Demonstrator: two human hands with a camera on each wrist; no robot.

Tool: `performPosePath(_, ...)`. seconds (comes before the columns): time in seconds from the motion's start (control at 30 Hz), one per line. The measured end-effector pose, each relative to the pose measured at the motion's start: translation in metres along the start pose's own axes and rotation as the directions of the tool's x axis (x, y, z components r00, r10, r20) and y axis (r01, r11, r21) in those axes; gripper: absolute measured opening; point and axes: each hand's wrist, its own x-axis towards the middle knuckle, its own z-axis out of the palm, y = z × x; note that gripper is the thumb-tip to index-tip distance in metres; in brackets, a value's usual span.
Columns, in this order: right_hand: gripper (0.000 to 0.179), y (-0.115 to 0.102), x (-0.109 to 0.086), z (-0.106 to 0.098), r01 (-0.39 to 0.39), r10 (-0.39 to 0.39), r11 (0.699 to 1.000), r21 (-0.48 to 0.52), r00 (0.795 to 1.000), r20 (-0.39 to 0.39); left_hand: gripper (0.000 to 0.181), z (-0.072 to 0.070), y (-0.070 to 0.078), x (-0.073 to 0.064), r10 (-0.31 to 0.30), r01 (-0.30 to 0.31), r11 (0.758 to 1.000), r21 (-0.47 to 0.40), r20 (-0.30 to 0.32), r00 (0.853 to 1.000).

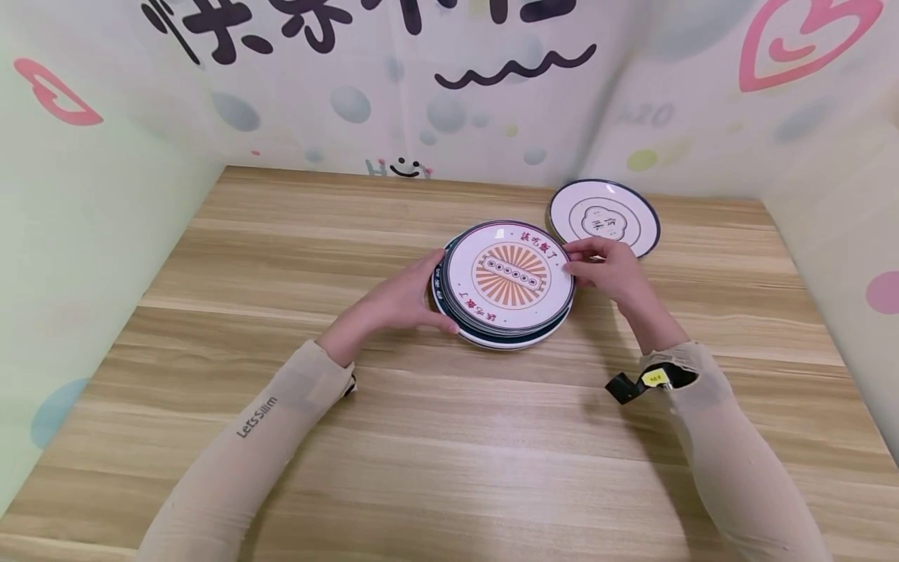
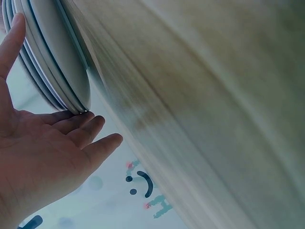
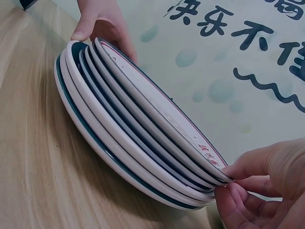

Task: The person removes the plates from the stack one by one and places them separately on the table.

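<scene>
A stack of plates [image 3: 138, 129] sits on the table, smaller ones on top of wider dark-rimmed ones. The top plate [image 1: 463, 269] is white with an orange sunburst and red characters. My left hand [image 1: 399, 300] rests against the stack's left side, thumb toward the near edge. In the left wrist view its fingers [image 2: 81, 129] are spread and fairly straight, fingertips at the plates' edge. At the right edge, my right hand [image 1: 607, 269] pinches the top plate's rim between thumb and fingers. Its fingertips [image 3: 226, 198] lie right by the rims below.
A white plate [image 1: 583, 207] with a dark rim and a cloud-shaped print lies behind my right hand. The wood-grain table [image 1: 449, 453] meets a printed wall covering [image 1: 477, 148] at the back. A black strap [image 1: 625, 386] hangs off my right wrist.
</scene>
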Motion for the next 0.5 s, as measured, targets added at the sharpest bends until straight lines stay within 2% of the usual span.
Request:
performPosePath(0.27, 0.044, 0.004, -0.002, -0.005, -0.012, 0.012, 0.998, 0.059, 1.000, -0.007, 0.127, 0.000, 0.000, 0.000, -0.008, 0.008, 1.000, 0.000, 0.008, 1.000)
performPosePath(0.5, 0.035, 0.001, -0.008, -0.013, -0.072, 0.067, 0.973, 0.221, 0.997, 0.031, 0.126, 0.000, 0.000, -0.001, -0.014, 0.014, 1.000, -0.011, 0.007, 1.000)
